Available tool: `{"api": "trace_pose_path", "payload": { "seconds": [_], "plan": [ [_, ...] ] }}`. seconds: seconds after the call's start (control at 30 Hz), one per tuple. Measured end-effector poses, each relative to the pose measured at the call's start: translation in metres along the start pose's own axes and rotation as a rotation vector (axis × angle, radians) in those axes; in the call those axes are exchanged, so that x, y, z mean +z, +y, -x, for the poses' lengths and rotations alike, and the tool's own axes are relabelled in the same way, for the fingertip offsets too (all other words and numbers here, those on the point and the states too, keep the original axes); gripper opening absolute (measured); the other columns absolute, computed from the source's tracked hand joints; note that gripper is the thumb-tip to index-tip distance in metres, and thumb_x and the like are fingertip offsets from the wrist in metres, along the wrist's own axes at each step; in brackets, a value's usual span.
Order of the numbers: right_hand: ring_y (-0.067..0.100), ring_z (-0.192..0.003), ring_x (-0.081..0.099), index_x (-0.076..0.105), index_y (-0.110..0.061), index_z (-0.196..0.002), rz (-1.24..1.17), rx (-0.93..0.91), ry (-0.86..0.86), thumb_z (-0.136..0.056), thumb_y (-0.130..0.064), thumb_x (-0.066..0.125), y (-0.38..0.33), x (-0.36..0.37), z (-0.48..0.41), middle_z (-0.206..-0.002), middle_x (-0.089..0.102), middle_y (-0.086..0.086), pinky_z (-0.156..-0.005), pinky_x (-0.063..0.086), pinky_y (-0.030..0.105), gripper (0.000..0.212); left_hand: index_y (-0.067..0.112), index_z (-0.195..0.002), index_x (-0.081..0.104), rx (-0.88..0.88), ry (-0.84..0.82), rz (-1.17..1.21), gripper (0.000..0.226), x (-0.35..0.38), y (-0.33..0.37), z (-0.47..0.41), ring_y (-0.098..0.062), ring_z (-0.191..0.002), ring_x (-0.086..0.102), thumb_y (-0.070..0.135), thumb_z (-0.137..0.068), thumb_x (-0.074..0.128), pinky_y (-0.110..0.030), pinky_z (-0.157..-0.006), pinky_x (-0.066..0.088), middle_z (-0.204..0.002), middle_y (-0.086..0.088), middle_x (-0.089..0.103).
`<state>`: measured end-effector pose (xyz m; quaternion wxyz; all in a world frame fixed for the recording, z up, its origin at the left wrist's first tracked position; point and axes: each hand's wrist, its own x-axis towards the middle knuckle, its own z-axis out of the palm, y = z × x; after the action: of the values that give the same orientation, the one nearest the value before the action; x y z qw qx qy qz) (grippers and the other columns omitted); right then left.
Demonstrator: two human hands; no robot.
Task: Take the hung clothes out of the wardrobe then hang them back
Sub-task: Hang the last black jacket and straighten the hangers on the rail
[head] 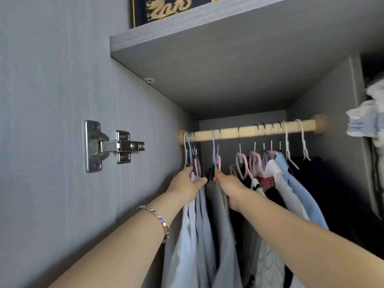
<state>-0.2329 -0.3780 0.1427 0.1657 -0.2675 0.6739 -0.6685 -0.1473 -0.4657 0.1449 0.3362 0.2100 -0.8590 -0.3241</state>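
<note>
- Under the rod (pixel 249 129), near its left end: the left hand (pixel 186 182) lies flat, fingers fairly straight, pressing a bunch of pale shirts (pixel 193 229) toward the rod's left bracket.
- Just right of that bunch: the right hand (pixel 228 189) curls its fingers round the top of a grey garment (pixel 221 221), at the foot of its pink hanger (pixel 217 163). The hook sits over the rod.
- Other hung clothes (pixel 291 194) crowd under the rod's right half; bare white hangers (pixel 303 146) hang near its right end.
- Step, as I read it: one garment going on or coming off the rod. Cannot tell which.
- Doing it well: hold the shirts aside, steer the hanger by its neck, and carry the hook straight up and over the rod so it clears the blue hook (pixel 213 142) beside it.
- Room: the shelf (pixel 207 59) sits close above the rod, so lift clearance looks small. The side panel (pixel 145 142) closes off the rod's left end. Open space lies between the hands and outward, away from the rod.
</note>
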Motion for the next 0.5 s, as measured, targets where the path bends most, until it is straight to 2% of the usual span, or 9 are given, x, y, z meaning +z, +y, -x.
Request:
{"api": "trace_pose_path", "payload": {
  "seconds": [0.03,0.07,0.1,0.2,0.3,0.4,0.5],
  "plan": [
    [0.022,-0.063,0.051,0.058,-0.011,-0.073,-0.018,0.014,0.031,-0.099,-0.034,0.041,0.002,-0.013,0.000,-0.074,0.057,0.010,-0.059,0.039,0.025,0.038,0.016,-0.148,0.025,0.001,0.006,0.045,0.069,0.004,0.001,0.001,-0.021,-0.137,0.034,0.032,-0.090,0.060,-0.027,-0.109,0.029,-0.151,-0.007,0.032],
    [0.021,-0.059,0.049,0.055,-0.012,-0.068,-0.035,0.026,0.068,-0.098,-0.034,0.042,0.004,-0.025,0.002,-0.068,0.054,0.007,-0.056,0.038,0.025,0.039,0.017,-0.147,0.026,0.009,0.003,0.070,0.070,0.008,0.002,0.001,-0.021,-0.137,0.034,0.030,-0.089,0.062,-0.025,-0.107,0.030,-0.151,-0.007,0.032],
    [0.022,-0.059,0.050,0.058,-0.010,-0.071,-0.054,0.021,0.093,-0.098,-0.032,0.043,0.005,-0.033,0.001,-0.067,0.055,0.007,-0.057,0.040,0.025,0.038,0.017,-0.147,0.027,0.024,-0.013,0.062,0.071,0.008,0.003,0.000,-0.021,-0.136,0.034,0.029,-0.088,0.064,-0.024,-0.106,0.030,-0.151,-0.007,0.032],
    [0.029,-0.087,0.058,0.063,0.002,-0.108,0.053,-0.025,0.213,-0.097,-0.029,0.043,0.008,-0.045,0.000,-0.092,0.061,0.014,-0.073,0.041,0.028,0.038,0.017,-0.147,0.028,0.081,-0.088,0.045,0.074,0.020,0.011,0.003,-0.019,-0.137,0.033,0.029,-0.085,0.067,-0.024,-0.108,0.028,-0.151,-0.005,0.032],
    [0.030,-0.106,0.055,0.059,0.002,-0.117,0.214,-0.077,0.241,-0.098,-0.022,0.041,0.007,-0.046,0.002,-0.109,0.060,0.013,-0.082,0.039,0.027,0.036,0.019,-0.147,0.027,0.098,-0.099,0.088,0.077,0.034,0.020,0.008,-0.018,-0.137,0.033,0.036,-0.084,0.067,-0.027,-0.111,0.028,-0.151,-0.002,0.032],
    [0.035,-0.121,0.050,0.048,0.008,-0.127,0.401,-0.067,0.357,-0.100,-0.019,0.040,0.002,-0.052,0.001,-0.130,0.053,0.023,-0.095,0.040,0.034,0.039,0.019,-0.142,0.039,0.061,0.009,0.113,0.057,0.036,0.017,0.006,-0.021,-0.133,0.040,0.035,-0.091,0.058,-0.027,-0.107,0.031,-0.148,-0.003,0.039],
    [0.035,-0.125,0.044,0.037,0.002,-0.134,0.650,-0.174,0.499,-0.096,-0.007,0.039,0.000,-0.053,0.010,-0.136,0.044,0.022,-0.098,0.039,0.037,0.039,0.014,-0.120,0.060,-0.018,0.146,0.213,0.030,0.029,0.010,0.004,-0.023,-0.112,0.054,0.026,-0.093,0.056,-0.022,-0.089,0.039,-0.126,-0.006,0.057]
  ]
}}
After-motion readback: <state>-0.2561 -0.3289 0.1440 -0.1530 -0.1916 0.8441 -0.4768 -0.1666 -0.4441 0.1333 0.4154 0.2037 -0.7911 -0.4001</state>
